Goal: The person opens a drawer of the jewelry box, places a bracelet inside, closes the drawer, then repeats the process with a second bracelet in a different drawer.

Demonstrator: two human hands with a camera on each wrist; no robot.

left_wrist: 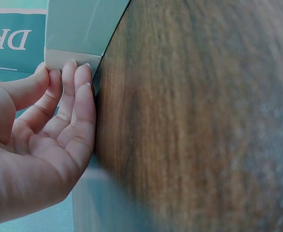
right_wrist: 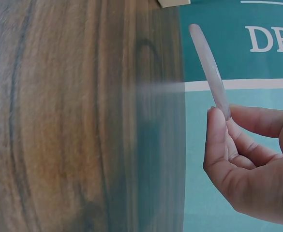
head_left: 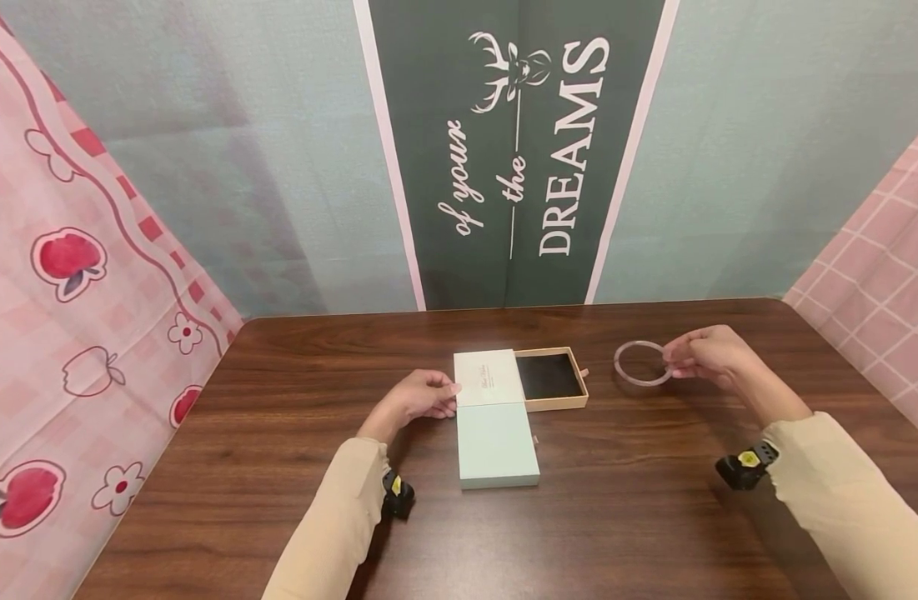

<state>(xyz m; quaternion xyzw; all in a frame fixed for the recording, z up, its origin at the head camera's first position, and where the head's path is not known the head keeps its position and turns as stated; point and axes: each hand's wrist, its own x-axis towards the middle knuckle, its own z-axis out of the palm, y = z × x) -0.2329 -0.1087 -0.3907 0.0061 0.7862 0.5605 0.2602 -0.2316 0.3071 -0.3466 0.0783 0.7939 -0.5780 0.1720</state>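
A pale, translucent bangle point(head_left: 643, 363) is pinched between the thumb and fingers of my right hand point(head_left: 709, 354), raised above the table at the right. In the right wrist view the bangle point(right_wrist: 209, 70) shows edge-on. My left hand point(head_left: 423, 393) holds the left edge of a white drawer box point(head_left: 489, 377), thumb at the top edge and fingertips against its side wall. To the right, the box's cream drawer point(head_left: 583, 392) is pulled out, showing a black lining point(head_left: 550, 376) and a small tab. In the left wrist view my fingertips point(left_wrist: 69, 65) touch the box end.
A mint-green box point(head_left: 496, 446) lies directly in front of the white box, a small tab at its right side. Both stand on a dark wood table point(head_left: 616, 500). Behind hangs a printed cloth point(head_left: 278, 167), with pink patterned cloth at both sides.
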